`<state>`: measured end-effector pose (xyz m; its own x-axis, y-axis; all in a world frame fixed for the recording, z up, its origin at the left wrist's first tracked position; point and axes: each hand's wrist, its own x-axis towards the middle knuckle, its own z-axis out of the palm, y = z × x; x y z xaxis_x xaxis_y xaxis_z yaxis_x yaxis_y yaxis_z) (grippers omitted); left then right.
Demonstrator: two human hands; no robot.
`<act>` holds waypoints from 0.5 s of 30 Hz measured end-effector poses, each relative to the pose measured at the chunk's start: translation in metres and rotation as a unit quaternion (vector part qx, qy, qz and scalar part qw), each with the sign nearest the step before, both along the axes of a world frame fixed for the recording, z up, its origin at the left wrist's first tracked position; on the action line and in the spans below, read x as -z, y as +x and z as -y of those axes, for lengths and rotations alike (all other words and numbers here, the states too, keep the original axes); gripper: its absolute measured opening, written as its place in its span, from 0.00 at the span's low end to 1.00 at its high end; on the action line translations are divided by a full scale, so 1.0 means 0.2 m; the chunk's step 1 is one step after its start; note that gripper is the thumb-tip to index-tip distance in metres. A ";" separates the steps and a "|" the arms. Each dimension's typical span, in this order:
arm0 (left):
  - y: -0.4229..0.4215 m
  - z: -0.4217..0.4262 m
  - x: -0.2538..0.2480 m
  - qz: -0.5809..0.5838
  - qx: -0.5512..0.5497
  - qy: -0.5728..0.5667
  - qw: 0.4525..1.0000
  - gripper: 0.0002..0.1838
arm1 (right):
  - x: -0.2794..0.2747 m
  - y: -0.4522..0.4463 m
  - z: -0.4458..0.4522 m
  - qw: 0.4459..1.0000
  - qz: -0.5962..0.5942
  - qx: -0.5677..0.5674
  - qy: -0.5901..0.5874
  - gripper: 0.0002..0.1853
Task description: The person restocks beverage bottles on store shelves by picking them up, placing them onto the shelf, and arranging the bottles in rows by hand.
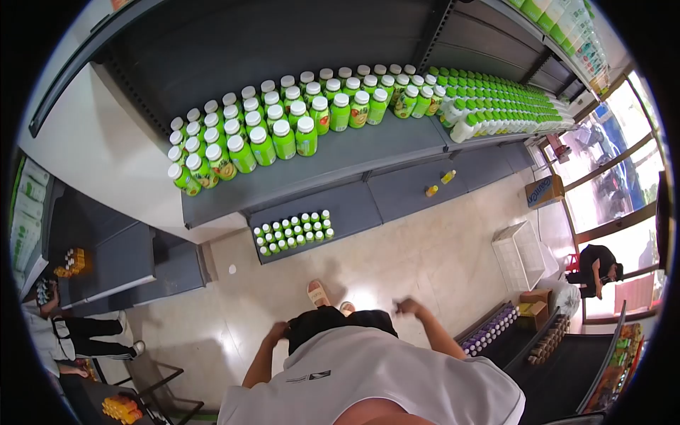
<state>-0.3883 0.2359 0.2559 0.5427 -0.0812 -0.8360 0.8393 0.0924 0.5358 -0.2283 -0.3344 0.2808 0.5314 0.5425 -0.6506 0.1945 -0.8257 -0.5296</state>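
My left hand [279, 331] hangs beside my black shorts, its fingers too small and hidden to make out. My right hand [408, 306] is held out to the right of the shorts, smeared by motion, and I see nothing in it. Neither hand touches the shelves. In front of me, green bottles with white caps [283, 140] stand in rows on the grey upper shelf [297, 180]. Below, a block of small white-capped green bottles [294, 232] stands on the low shelf [347, 225].
Two yellow bottles [432, 190] stand on the low shelf. Green-capped white bottles [496, 106] fill the shelf further right. A white wire basket [519, 255] and a cardboard box [544, 192] are at right. Another person [85, 336] works at left; one [596, 269] is by the door.
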 end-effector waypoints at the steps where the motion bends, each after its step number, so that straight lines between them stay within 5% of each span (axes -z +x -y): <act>1: 0.07 -0.01 0.01 0.101 0.123 0.140 0.977 0.20 | -0.36 0.18 -0.20 0.923 -0.131 0.349 0.098 0.23; 2: 0.17 0.03 -0.01 0.185 0.030 0.206 0.960 0.14 | -0.71 0.32 -0.39 0.854 -0.099 0.433 0.271 0.24; 3: 0.32 0.09 -0.07 0.317 -0.003 0.195 0.928 0.10 | -0.95 0.46 -0.52 0.842 -0.063 0.433 0.317 0.20; 4: 0.54 0.22 -0.49 0.287 -0.028 0.134 0.948 0.08 | -1.15 0.57 -0.62 0.834 -0.019 0.421 0.357 0.19; 7: 0.93 0.62 -1.73 0.485 0.008 0.014 0.874 0.07 | -1.43 0.62 -0.76 0.800 -0.022 0.415 0.432 0.19; 10: 0.82 0.80 -2.50 0.670 0.073 -0.113 0.730 0.07 | -1.33 0.53 -0.76 0.745 -0.193 0.429 0.472 0.20; 13: 0.77 1.02 -3.03 0.802 0.106 -0.360 0.465 0.04 | -1.19 0.33 -0.76 0.716 -0.291 0.452 0.445 0.21; 15: 0.80 1.12 -3.15 0.761 0.169 -0.452 0.433 0.04 | -1.02 0.21 -0.72 0.709 -0.330 0.458 0.424 0.20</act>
<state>-0.2286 0.0124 0.8853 0.2384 -0.2915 0.9264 -0.3754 0.8521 0.3647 -0.1859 -0.1914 0.4843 0.6453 0.5103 -0.5685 -0.7377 0.2231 -0.6372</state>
